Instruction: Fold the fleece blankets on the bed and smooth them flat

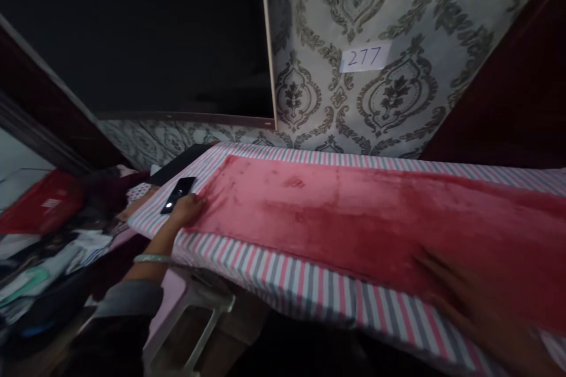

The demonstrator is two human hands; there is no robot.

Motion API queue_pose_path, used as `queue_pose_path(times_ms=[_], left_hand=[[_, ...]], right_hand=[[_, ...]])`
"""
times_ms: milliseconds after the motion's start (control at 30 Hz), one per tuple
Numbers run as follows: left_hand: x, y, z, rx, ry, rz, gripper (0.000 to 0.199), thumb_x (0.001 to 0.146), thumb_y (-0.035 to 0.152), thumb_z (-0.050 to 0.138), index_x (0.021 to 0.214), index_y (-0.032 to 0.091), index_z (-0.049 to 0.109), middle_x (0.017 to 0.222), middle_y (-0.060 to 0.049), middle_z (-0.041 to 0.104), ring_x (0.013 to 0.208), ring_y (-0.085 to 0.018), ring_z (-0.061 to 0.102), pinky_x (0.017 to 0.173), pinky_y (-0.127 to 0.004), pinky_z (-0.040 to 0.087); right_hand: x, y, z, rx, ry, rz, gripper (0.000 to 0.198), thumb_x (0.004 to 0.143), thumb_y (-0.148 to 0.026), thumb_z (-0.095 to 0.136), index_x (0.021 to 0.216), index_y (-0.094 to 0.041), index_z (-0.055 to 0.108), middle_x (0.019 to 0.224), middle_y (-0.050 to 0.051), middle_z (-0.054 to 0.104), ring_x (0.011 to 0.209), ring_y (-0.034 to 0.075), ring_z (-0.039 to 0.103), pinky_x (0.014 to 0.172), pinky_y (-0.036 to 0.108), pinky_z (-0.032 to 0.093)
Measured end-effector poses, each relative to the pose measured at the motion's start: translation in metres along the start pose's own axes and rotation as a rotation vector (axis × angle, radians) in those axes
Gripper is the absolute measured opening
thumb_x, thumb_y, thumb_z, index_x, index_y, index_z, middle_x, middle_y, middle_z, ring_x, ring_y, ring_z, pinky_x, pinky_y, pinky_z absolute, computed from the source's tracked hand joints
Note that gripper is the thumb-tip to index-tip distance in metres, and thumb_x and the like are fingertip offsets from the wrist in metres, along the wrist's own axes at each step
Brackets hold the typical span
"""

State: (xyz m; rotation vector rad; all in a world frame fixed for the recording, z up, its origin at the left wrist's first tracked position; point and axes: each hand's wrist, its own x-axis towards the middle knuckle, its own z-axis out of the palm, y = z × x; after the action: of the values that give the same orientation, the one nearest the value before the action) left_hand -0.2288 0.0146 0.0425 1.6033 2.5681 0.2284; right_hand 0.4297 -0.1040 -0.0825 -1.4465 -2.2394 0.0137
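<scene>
A long red, velvety cloth point(287, 206) lies spread over a striped cloth point(283, 271) in pink, grey and white. My left hand point(188, 210) is closed on its left end, where short creases run out from the fingers. Right beside that hand is a dark phone point(180, 191) with a small bright light on it. Over the right part of the red cloth is my right hand point(473, 300), blurred by motion, fingers stretched out and low over the pile. It holds nothing that I can see.
A white plastic stool or chair point(207, 306) stands under the front edge. Piled clothes and a red bag point(44, 203) are at the left. Behind, a large dark screen point(145, 41) and a paper marked 277 point(365, 58) are on the patterned wall.
</scene>
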Motion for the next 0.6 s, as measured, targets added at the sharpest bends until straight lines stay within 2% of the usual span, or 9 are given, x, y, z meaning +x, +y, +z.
queue_pose_path(times_ms=[100,200,300,400,500,600], left_hand=[[-0.013,-0.008,0.005,0.002,0.014,-0.033,0.026,0.085,0.040,0.054,0.075,0.017,0.063,0.086,-0.014,0.072,0.091,-0.028,0.068,0.074,-0.031,0.049],[-0.021,-0.010,0.012,-0.040,0.029,-0.048,0.029,0.083,0.043,0.058,0.086,0.016,0.067,0.091,-0.014,0.074,0.094,-0.027,0.069,0.074,-0.030,0.051],[-0.023,-0.009,0.012,-0.091,0.048,-0.057,0.029,0.082,0.039,0.063,0.094,0.013,0.070,0.095,-0.014,0.074,0.097,-0.027,0.069,0.076,-0.029,0.051],[-0.022,-0.012,0.003,-0.129,0.058,-0.058,0.026,0.084,0.032,0.062,0.097,0.011,0.071,0.097,-0.014,0.075,0.097,-0.026,0.070,0.077,-0.028,0.052],[-0.022,-0.023,-0.009,-0.141,0.069,-0.052,0.026,0.087,0.030,0.060,0.100,0.010,0.071,0.098,-0.013,0.075,0.094,-0.025,0.071,0.075,-0.028,0.052],[-0.026,-0.031,-0.014,-0.116,0.059,-0.047,0.024,0.089,0.032,0.061,0.097,0.011,0.069,0.094,-0.010,0.074,0.088,-0.021,0.070,0.074,-0.030,0.052]], right_hand=[[-0.004,-0.005,0.012,-0.041,0.011,-0.032,0.060,0.093,-0.061,0.046,0.141,-0.027,0.057,0.145,0.010,0.055,0.125,0.033,0.059,0.103,0.052,0.053],[-0.003,-0.004,0.028,-0.095,0.073,-0.078,0.052,0.095,-0.050,0.043,0.136,-0.026,0.061,0.137,0.011,0.062,0.118,0.032,0.063,0.098,0.051,0.055],[0.002,-0.005,0.035,-0.157,0.133,-0.059,0.046,0.095,-0.038,0.038,0.131,-0.025,0.064,0.129,0.011,0.067,0.110,0.032,0.067,0.092,0.051,0.057],[0.010,-0.012,0.025,-0.176,0.207,-0.046,0.044,0.095,-0.030,0.035,0.126,-0.024,0.065,0.121,0.010,0.070,0.104,0.031,0.069,0.086,0.049,0.059],[0.014,-0.022,0.010,-0.150,0.314,-0.084,0.039,0.095,-0.029,0.036,0.120,-0.026,0.067,0.117,0.009,0.072,0.103,0.031,0.069,0.087,0.048,0.058],[0.013,-0.029,0.008,-0.143,0.356,-0.126,0.037,0.094,-0.028,0.041,0.120,-0.027,0.068,0.113,0.009,0.073,0.101,0.031,0.069,0.087,0.048,0.057]])
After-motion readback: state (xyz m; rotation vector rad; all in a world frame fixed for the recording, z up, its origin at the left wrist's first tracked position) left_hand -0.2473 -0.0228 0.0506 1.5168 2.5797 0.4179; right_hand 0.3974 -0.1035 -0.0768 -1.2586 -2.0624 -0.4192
